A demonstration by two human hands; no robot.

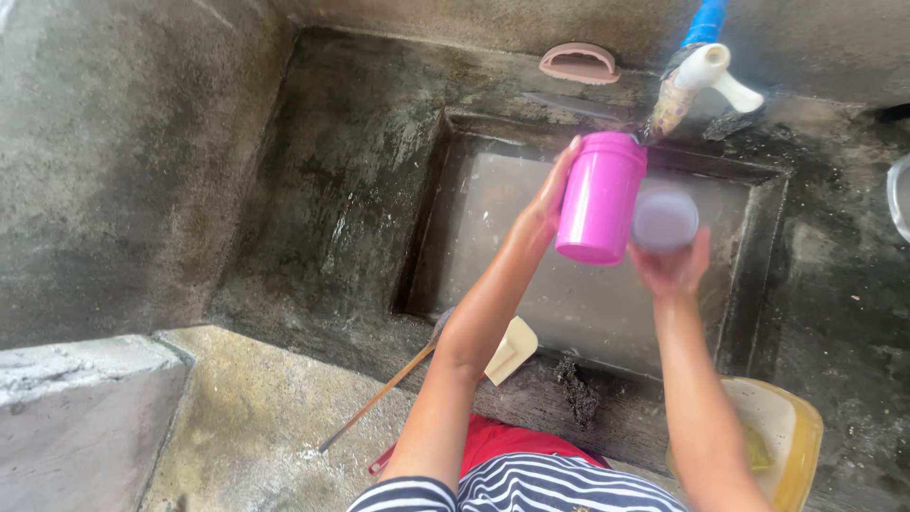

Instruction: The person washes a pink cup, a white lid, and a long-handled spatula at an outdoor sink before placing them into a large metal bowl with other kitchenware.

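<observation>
We've got the pink cup [600,197] up under the white tap [706,74], over the water-filled concrete basin [758,275]. Our left hand [550,201] is wrapped around its side, and our right hand [675,264] is gripping a small clear lid [664,220] just beside it. A yellow bowl [801,441] sits at the lower right.

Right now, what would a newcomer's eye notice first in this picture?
The bright pink cup stands out, held by the left hand under the white tap above the dark concrete basin. Beside it, the right hand holds a translucent round lid. A yellow bowl sits at lower right.
</observation>
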